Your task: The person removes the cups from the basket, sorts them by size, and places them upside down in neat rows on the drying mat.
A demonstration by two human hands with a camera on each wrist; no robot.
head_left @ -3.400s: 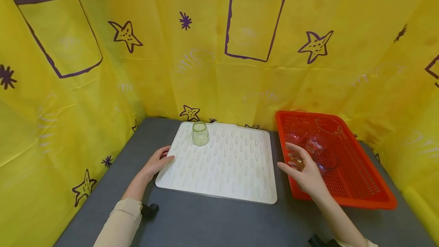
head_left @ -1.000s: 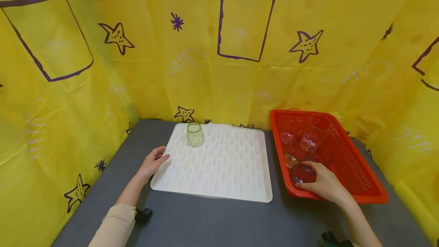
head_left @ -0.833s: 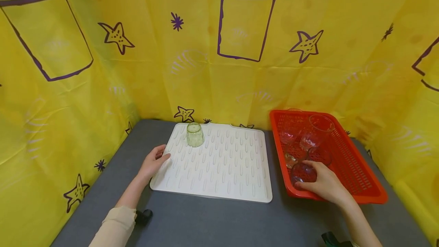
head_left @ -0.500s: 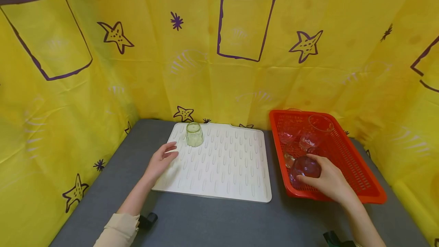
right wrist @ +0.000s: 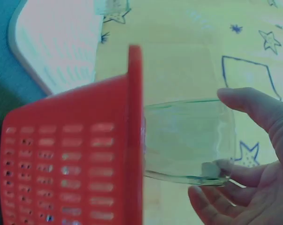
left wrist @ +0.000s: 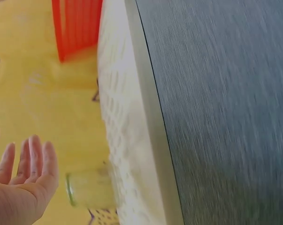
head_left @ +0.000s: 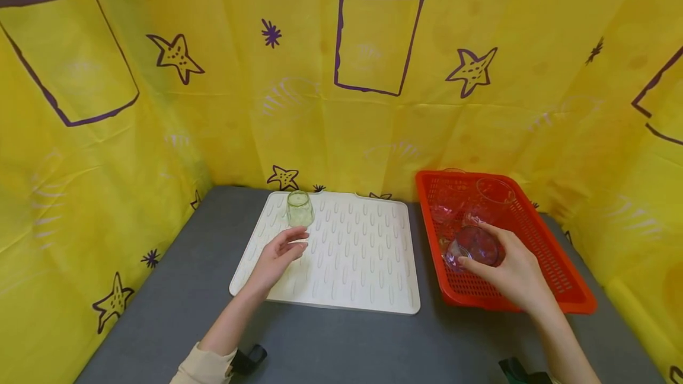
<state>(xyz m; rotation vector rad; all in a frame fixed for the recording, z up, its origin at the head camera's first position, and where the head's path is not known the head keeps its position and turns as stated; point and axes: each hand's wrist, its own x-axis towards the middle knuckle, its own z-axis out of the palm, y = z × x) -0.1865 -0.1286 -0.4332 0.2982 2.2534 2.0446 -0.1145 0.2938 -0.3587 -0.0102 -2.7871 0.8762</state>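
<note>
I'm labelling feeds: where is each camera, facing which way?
Head: worn on the head, facing forward and down at mat and basket; left hand, right hand show.
Left wrist: worn there, facing across mat towards green glass; left hand shows.
Right wrist: worn there, facing basket and held glass; right hand shows.
Wrist views share mat and basket.

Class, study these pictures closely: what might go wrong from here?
The purple glass might slip, since the right grip holds its smooth side. It could knock the clear glass just beyond it in the red basket. The left grip hovers near the green glass on the white mat, so might nudge it.
</note>
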